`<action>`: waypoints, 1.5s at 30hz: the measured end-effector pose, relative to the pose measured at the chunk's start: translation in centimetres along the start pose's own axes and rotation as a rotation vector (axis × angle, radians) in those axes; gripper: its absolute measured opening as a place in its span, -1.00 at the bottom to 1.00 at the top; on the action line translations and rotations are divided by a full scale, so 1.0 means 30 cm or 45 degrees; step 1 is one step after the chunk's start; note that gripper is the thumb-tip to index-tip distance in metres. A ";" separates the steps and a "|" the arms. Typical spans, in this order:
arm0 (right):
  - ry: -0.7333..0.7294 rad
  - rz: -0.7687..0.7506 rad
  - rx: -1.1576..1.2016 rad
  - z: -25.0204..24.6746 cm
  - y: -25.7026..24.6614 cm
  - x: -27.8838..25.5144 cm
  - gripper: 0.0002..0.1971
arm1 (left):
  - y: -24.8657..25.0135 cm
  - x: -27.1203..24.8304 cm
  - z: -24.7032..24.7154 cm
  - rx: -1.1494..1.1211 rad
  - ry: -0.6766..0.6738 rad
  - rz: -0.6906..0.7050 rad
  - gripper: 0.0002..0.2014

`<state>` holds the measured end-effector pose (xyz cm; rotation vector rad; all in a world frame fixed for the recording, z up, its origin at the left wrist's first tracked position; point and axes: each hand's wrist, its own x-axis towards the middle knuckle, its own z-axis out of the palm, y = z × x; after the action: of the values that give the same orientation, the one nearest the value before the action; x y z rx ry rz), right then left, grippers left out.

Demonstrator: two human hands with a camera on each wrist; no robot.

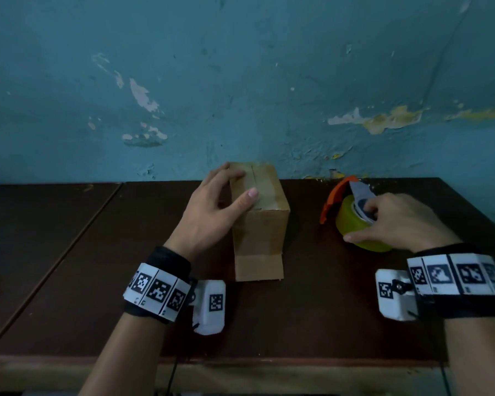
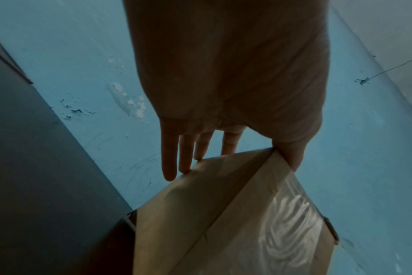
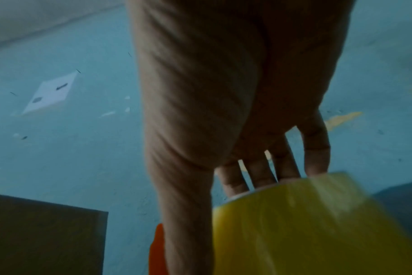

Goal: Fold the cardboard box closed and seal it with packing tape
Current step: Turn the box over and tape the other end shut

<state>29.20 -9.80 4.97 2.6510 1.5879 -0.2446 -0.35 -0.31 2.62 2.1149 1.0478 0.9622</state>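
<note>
Already the left hand [image 1: 212, 207] lay flat-fingered on the box [image 1: 259, 224]; the right hand [image 1: 403, 221] gripped the tape [image 1: 355, 227], which might snag, tugging that light box over

Head view above, a wrist view close along each hand.
My head and left-wrist views share the box [image 1: 257, 212] under the left hand [image 1: 212, 212].

Bare table [image 1: 306, 310] lies between box [image 1: 259, 224] and tape dispenser [image 1: 357, 221]; wall [image 1: 269, 95] behind.
</note>
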 end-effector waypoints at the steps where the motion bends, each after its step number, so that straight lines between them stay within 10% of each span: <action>1: 0.013 -0.021 -0.002 0.004 0.002 0.004 -0.18 | -0.002 0.002 0.000 -0.006 0.003 -0.002 -0.28; 7: 0.134 -0.117 0.240 0.028 0.036 0.007 -0.59 | 0.001 0.007 0.006 -0.023 -0.015 -0.027 -0.36; 10: 0.278 -0.171 0.915 0.057 0.108 0.001 -0.96 | 0.011 0.009 0.012 -0.027 -0.005 -0.041 -0.35; 15: 0.471 -0.266 2.180 0.037 0.113 -0.028 -0.62 | 0.030 0.005 0.027 -0.045 -0.015 -0.060 -0.30; 19: 0.364 -0.358 2.732 0.030 0.071 -0.040 -0.87 | 0.024 0.003 0.020 -0.033 -0.004 -0.063 -0.33; 27: 0.234 -0.371 3.015 0.033 -0.024 -0.052 -0.87 | 0.098 0.005 -0.022 -0.251 0.351 0.091 -0.77; 32: 0.210 -0.400 3.035 0.035 -0.078 -0.064 -0.83 | 0.207 -0.020 -0.051 -0.920 0.077 -0.114 -0.65; 39: 0.196 -0.430 2.966 0.042 -0.134 -0.086 -0.81 | 0.279 -0.044 -0.058 -1.109 -0.441 -0.358 -0.45; 45: 0.115 -0.473 2.916 0.051 -0.140 -0.094 -0.71 | 0.248 -0.044 -0.051 -1.250 -0.380 -0.380 -0.64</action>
<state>24.02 -10.44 4.09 2.3587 2.1249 -3.8360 0.94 -5.00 8.58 1.1931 0.5299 0.7490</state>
